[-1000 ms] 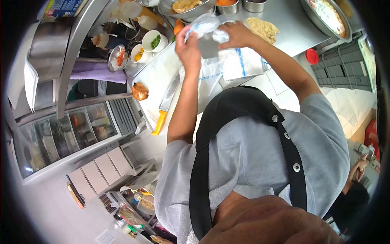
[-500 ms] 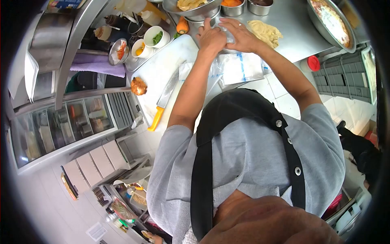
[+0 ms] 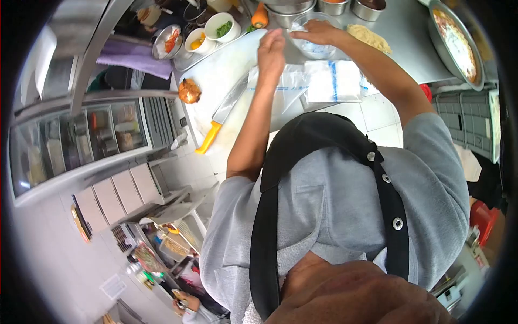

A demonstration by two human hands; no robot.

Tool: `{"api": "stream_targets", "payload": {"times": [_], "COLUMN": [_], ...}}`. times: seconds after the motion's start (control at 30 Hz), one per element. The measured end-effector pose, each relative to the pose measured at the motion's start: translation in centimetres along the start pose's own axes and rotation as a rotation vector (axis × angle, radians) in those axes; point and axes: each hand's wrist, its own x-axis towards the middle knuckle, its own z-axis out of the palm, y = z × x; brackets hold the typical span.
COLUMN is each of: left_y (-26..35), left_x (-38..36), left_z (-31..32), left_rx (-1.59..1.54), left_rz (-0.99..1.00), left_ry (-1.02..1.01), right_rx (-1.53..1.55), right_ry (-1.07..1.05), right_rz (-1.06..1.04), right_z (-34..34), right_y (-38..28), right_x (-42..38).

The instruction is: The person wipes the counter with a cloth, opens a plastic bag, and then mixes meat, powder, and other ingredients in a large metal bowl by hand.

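My left hand [image 3: 271, 54] is raised above the edge of the white cutting board [image 3: 208, 81], holding nothing, fingers extended and slightly blurred. Over a clear bowl [image 3: 318, 51], my right hand [image 3: 319, 32] has its fingertips on thin clear plastic film [image 3: 298, 27] at the bowl's left side. Nearer my body lies a stack of plastic bags [image 3: 337, 81] with blue print, and a loose clear bag [image 3: 278, 86] is spread beside it. A piece of pale yellow dough [image 3: 368, 39] rests right of the bowl. A yellow-handled knife [image 3: 209, 136] and a brown onion [image 3: 189, 90] are on the board.
Behind the hands stand metal containers [image 3: 288, 16] and a carrot [image 3: 260, 16]. White bowls hold green leaves [image 3: 221, 27] and yellow pieces [image 3: 198, 41]. A large metal pan [image 3: 458, 46] sits at the right. Another person's hand [image 3: 188, 300] shows at the lower left.
My left hand has come away from the plastic and moved left, apart from my right hand. The clear bowl is now more exposed. The view has shifted slightly.
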Motion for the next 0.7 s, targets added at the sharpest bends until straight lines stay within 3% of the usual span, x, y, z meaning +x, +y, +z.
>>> {"api": "stream_targets", "payload": {"times": [0.1, 0.2, 0.3, 0.4, 0.43, 0.53, 0.63, 0.7], "left_y": [1.9, 3.1, -1.2, -4.2, -5.0, -4.3, 0.6, 3.7], "left_x": [-2.1, -5.0, -8.1, -10.4, -10.3, -10.0, -10.1, -10.2], "left_z": [-5.2, -7.4, -6.5, -5.2, -5.3, -5.6, -6.4, -7.0], "left_rx": [0.074, 0.191, 0.575, 0.858, 0.816, 0.351, 0.147, 0.061], "left_rz": [0.002, -0.122, 0.292, 0.477, 0.452, 0.222, 0.129, 0.075], "left_ry": [0.117, 0.058, -0.058, -0.07, -0.062, 0.007, 0.075, 0.104], "right_rx": [-0.081, 0.134, -0.001, 0.089, 0.163, 0.572, 1.009, 0.998], "right_ry": [0.127, 0.437, 0.412, 0.585, 0.665, 0.627, 0.413, 0.372], "right_rz": [-0.085, -0.098, -0.034, -0.123, -0.172, -0.136, 0.042, -0.027], "right_z": [-0.3, -0.8, -2.6, -2.5, -2.4, -3.5, -1.1, 1.8], "right_y": [-0.6, -1.6, -2.8, -2.0, -1.7, -3.7, -6.1, -7.3], "right_x": [-0.6, -2.1, -3.8, -4.9, -5.2, -11.1, -15.1, -15.6]}}
